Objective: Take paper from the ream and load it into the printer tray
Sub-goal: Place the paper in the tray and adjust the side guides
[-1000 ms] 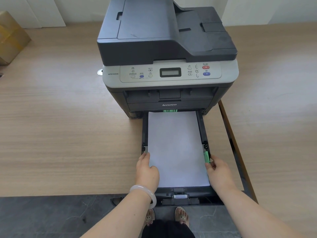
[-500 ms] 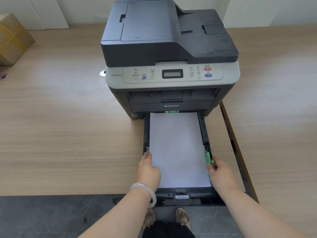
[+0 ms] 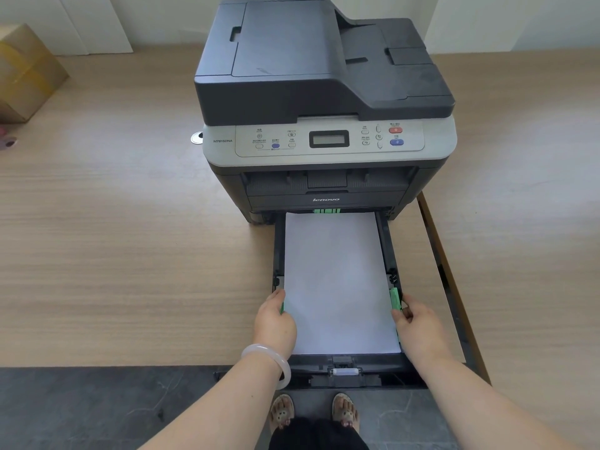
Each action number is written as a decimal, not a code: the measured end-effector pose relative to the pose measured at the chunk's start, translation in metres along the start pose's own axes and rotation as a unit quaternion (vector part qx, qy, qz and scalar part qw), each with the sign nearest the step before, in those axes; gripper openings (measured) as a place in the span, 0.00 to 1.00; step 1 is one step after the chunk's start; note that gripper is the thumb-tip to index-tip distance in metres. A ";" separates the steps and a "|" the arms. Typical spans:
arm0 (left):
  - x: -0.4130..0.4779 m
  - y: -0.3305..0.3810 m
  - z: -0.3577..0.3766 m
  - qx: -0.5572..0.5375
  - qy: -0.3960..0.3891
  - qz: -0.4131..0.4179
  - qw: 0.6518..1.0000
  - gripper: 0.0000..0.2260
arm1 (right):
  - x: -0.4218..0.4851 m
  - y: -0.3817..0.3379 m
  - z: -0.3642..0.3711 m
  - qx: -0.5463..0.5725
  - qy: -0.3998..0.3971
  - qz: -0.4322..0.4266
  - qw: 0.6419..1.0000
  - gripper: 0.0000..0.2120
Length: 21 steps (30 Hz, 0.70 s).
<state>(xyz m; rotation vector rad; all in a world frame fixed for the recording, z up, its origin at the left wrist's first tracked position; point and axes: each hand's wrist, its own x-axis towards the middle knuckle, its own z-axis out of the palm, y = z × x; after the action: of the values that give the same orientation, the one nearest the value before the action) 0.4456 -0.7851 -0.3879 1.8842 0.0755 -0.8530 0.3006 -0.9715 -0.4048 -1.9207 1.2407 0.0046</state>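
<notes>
A dark grey printer [image 3: 324,76] stands on the wooden table. Its black paper tray [image 3: 384,251] is pulled out toward me and holds a flat stack of white paper [image 3: 337,280]. My left hand [image 3: 276,319], with a white bangle on the wrist, grips the tray's left side at a green guide [image 3: 281,307]. My right hand [image 3: 418,326] pinches the green paper guide [image 3: 394,298] on the tray's right side. The ream is out of view.
A cardboard box [image 3: 26,73] sits at the table's far left. A small round metal piece [image 3: 196,138] lies beside the printer. A gap between table sections [image 3: 448,271] runs along the tray's right. My sandalled feet [image 3: 345,412] stand on dark floor below the tray.
Both hands stay at the tray's sides on the guides, with almost no movement. The view has shifted slightly.
</notes>
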 end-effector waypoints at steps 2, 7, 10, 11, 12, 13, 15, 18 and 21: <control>-0.002 0.002 -0.001 0.040 -0.006 0.014 0.999 0.28 | 0.000 -0.001 -0.001 0.000 -0.003 -0.003 1.000 0.21; -0.004 0.008 -0.006 0.080 -0.001 0.037 0.996 0.24 | -0.002 -0.007 -0.007 -0.021 -0.035 0.002 0.999 0.22; -0.001 0.009 -0.009 0.168 0.041 0.061 0.983 0.24 | -0.001 -0.010 -0.007 -0.026 -0.056 0.006 0.998 0.22; 0.000 0.008 -0.011 0.209 0.055 0.075 0.973 0.24 | -0.002 -0.011 -0.006 -0.027 -0.059 0.007 0.998 0.22; 0.001 0.008 -0.011 0.224 0.055 0.077 0.970 0.24 | -0.002 -0.011 -0.005 -0.027 -0.059 0.008 0.998 0.21; 0.002 0.007 -0.011 0.225 0.042 0.071 0.971 0.26 | -0.001 -0.011 -0.005 -0.027 -0.058 0.008 0.998 0.21; 0.003 0.008 -0.010 0.223 0.032 0.063 0.972 0.27 | -0.001 -0.011 -0.004 -0.023 -0.059 0.011 0.998 0.20; 0.006 0.010 -0.014 0.245 0.060 0.088 0.964 0.26 | -0.001 -0.010 -0.004 -0.030 -0.062 0.013 0.998 0.20; 0.009 0.010 -0.023 0.274 0.066 0.088 0.955 0.24 | -0.001 -0.010 -0.005 -0.028 -0.058 0.015 0.998 0.21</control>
<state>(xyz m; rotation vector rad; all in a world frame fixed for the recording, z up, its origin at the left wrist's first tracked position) 0.4684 -0.7741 -0.3807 2.4232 -0.2728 -0.6638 0.3059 -0.9725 -0.3949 -1.9210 1.2029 0.1674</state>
